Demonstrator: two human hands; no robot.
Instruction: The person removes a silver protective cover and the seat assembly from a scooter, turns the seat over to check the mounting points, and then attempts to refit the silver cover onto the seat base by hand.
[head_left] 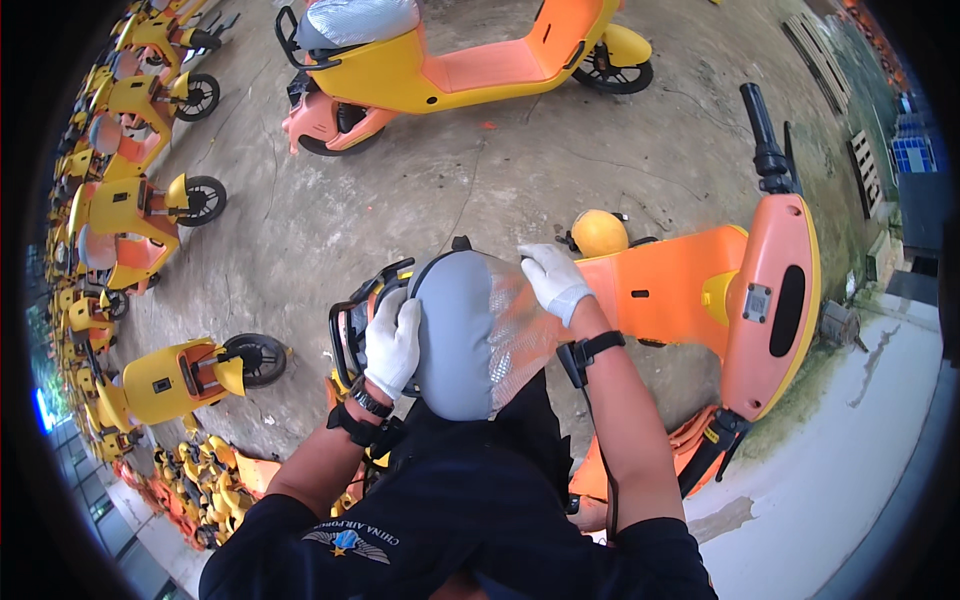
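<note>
A grey scooter seat (450, 335) lies right in front of my body, with silvery see-through bubble wrap (517, 330) over its front end. My left hand (392, 345), in a white glove, rests against the rear of the seat beside the black rear rack (343, 335), fingers stretched out. At the far front corner of the seat, my right hand (556, 283), also gloved in white, has its fingers closed over the edge of the wrap; its thumb is hidden. The seat belongs to an orange and pink scooter, whose footboard (665, 285) and handlebar cover (770, 300) extend to the right.
A yellow helmet-like round part (600, 232) shows beyond the footboard. Another yellow scooter (440, 75) with a wrapped seat stands across the concrete floor (450, 160). Several yellow scooters (125, 215) line the left side. Wooden pallets (866, 175) and a pale wall (860, 400) are at the right.
</note>
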